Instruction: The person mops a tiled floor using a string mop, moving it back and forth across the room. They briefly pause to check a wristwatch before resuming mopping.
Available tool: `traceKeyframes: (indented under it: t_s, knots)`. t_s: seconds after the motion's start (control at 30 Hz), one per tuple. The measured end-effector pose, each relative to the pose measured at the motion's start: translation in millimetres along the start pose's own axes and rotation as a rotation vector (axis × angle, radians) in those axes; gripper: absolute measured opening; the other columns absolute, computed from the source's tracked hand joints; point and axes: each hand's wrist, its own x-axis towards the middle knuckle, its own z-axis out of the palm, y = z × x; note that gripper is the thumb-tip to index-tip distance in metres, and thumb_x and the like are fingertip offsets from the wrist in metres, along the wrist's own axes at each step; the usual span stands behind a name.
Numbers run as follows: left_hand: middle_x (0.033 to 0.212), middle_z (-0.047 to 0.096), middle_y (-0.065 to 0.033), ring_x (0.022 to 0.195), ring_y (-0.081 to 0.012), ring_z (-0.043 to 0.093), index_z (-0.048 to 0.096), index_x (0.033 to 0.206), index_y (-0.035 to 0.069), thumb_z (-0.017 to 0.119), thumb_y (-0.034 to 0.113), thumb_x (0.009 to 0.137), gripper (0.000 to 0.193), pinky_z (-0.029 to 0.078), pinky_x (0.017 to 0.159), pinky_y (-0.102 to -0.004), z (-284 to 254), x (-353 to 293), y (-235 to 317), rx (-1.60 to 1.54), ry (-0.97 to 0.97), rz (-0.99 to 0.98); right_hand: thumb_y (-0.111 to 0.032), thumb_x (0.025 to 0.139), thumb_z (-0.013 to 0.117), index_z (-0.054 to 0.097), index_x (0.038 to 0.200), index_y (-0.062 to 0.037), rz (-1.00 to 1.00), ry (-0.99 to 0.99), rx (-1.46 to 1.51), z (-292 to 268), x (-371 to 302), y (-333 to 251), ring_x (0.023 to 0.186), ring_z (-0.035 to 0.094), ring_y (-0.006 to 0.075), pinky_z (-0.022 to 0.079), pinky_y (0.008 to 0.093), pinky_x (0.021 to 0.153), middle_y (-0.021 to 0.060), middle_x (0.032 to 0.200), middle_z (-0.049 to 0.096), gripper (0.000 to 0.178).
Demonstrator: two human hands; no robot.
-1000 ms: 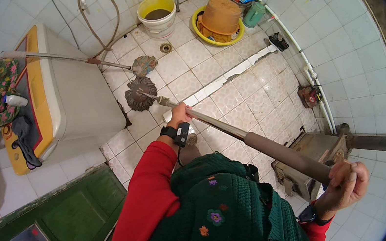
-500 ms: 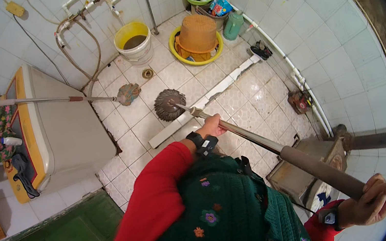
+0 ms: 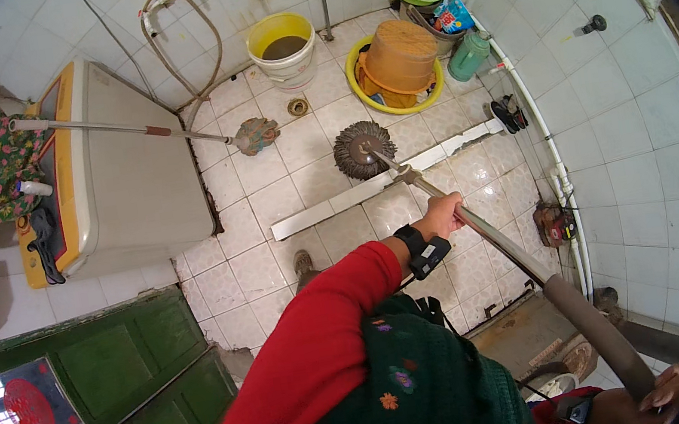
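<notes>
A mop with a long metal pole [image 3: 505, 248] runs from the floor up to the lower right. Its grey-brown stringy head [image 3: 363, 150] is spread on the tiles just beyond a low white ledge [image 3: 355, 197]. My left hand [image 3: 443, 216] is closed round the lower part of the pole. At the top end of the brown grip [image 3: 604, 331], my right hand [image 3: 665, 396] is closed round the handle, partly lost in the dark rim of the picture. A shoe [image 3: 302, 262] shows on the near side of the ledge.
A yellow-lined bucket [image 3: 283, 57] of murky water stands near a floor drain [image 3: 298, 108]. A yellow basin [image 3: 359, 92] holds an orange tub [image 3: 402, 56]. Another mop [image 3: 257, 135] leans across the washing machine [image 3: 134, 167]. A green jug [image 3: 470, 57] stands by the right wall.
The mop head has slid a little to the right and away along the ledge's far side. My view has turned, and the shoe has come into sight. Both hands keep their hold.
</notes>
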Motion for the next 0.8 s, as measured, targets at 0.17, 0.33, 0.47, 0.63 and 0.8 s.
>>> traceKeyframes:
  t_s: [0.17, 0.33, 0.47, 0.63, 0.8]
  knots:
    - [0.074, 0.052, -0.0032, 0.072, -0.018, 0.058, 0.047, 0.073, 0.009, 0.057, 0.017, 0.078, 0.014, 0.048, 0.072, -0.0329, -34.0, -30.4, 23.4, 0.004, -0.007, 0.017, -0.015, 0.088, 0.047, 0.049, 0.084, 0.0017, 0.176, -0.021, 0.025, -1.4, -5.9, 4.5, 0.032, 0.029, 0.0054, 0.03, 0.0236, 0.032, -0.0025, 0.042, 0.034, 0.018]
    - [0.083, 0.051, -0.0028, 0.081, -0.0184, 0.058, 0.045, 0.077, 0.009, 0.056, 0.021, 0.079, 0.016, 0.047, 0.08, -0.0341, -111.0, -84.6, 66.1, 0.006, -0.005, -0.014, -0.021, 0.093, 0.044, 0.058, 0.103, 0.0022, 0.381, -0.025, -0.156, 8.6, -35.6, -21.7, 0.059, 0.042, 0.0129, 0.045, 0.0258, 0.062, 0.0066, 0.069, 0.046, 0.029]
    - [0.082, 0.054, -0.0054, 0.081, -0.018, 0.058, 0.046, 0.076, 0.009, 0.053, 0.025, 0.08, 0.017, 0.047, 0.078, -0.0349, -177.7, -131.5, 104.9, 0.069, 0.044, -0.012, -0.024, 0.093, 0.043, 0.059, 0.103, 0.0002, 0.374, -0.143, -0.028, 55.0, -56.0, -54.4, 0.053, 0.031, 0.0076, 0.023, 0.0213, 0.051, 0.0004, 0.059, 0.034, 0.031]
    - [0.079, 0.055, -0.0048, 0.076, -0.0177, 0.054, 0.048, 0.073, 0.01, 0.056, 0.03, 0.074, 0.021, 0.047, 0.075, -0.0346, -241.7, -182.9, 132.0, -0.045, 0.089, -0.008, -0.026, 0.094, 0.043, 0.058, 0.107, 0.0, 0.372, -0.365, 0.218, 130.7, -61.9, -99.5, 0.051, 0.027, 0.0062, 0.024, 0.0192, 0.051, -0.0003, 0.06, 0.033, 0.033]
    - [0.081, 0.055, -0.0051, 0.078, -0.0183, 0.054, 0.051, 0.075, 0.009, 0.057, 0.03, 0.074, 0.021, 0.048, 0.075, -0.0353, -281.4, -217.0, 149.6, -0.116, -0.06, -0.023, -0.018, 0.095, 0.04, 0.053, 0.118, 0.0004, 0.325, -0.552, 0.331, 198.5, -47.5, -109.1, 0.053, 0.031, 0.0074, 0.028, 0.0187, 0.051, 0.0011, 0.064, 0.036, 0.032]
